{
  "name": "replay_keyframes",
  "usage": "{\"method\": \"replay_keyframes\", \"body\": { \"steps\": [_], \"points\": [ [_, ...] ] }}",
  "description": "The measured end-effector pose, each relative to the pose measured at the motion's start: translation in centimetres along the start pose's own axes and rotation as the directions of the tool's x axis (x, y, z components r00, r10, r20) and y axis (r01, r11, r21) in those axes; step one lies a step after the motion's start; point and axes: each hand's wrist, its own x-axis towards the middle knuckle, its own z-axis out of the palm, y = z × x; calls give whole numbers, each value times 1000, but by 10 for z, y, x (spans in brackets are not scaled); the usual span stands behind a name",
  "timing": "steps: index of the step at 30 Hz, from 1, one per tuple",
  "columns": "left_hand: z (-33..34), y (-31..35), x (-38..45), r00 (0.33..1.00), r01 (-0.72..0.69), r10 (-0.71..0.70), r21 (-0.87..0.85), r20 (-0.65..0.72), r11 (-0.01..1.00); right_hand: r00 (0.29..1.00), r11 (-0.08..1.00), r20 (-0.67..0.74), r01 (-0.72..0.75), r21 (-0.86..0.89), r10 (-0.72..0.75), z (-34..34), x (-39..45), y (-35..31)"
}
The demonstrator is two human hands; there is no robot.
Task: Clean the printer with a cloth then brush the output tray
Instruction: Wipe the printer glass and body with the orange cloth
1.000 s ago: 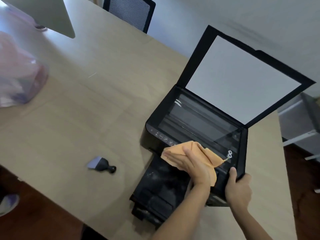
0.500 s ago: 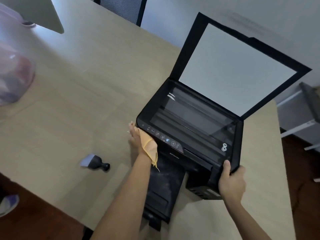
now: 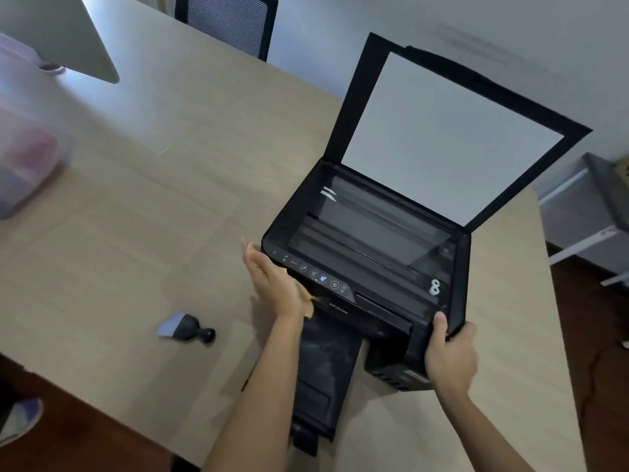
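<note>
A black printer [image 3: 367, 253] stands on the wooden table [image 3: 163, 212] with its scanner lid [image 3: 446, 131] raised. Its dusty output tray [image 3: 323, 369] sticks out toward me. My left hand [image 3: 272, 281] lies flat against the printer's left front side, pressing an orange cloth [image 3: 309, 306] of which only a small corner shows under the palm. My right hand [image 3: 449, 356] grips the printer's front right corner. A small black brush [image 3: 185, 330] with pale bristles lies on the table to the left of the tray.
A monitor's silver back [image 3: 64, 32] stands at the far left, with a pinkish plastic bag [image 3: 23, 165] beside it. A mesh office chair [image 3: 228, 22] is behind the table. A grey shelf [image 3: 592, 212] stands to the right. The table's near edge runs under my arms.
My left hand has carried the cloth from the front of the scanner glass to the printer's left side and now hides most of it. My right hand kept its grip on the corner.
</note>
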Motion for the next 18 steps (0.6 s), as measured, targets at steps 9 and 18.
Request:
{"method": "replay_keyframes", "body": {
  "steps": [9,18],
  "points": [
    [16,-75,-113,732,671,-626,-122,268,731,1000,1000,-12,-7,-13,6,1,2,0],
    [20,-44,-133,914,335,-336,43,226,941,1000,1000,11,6,24,-7,2,2,5]
  ]
}}
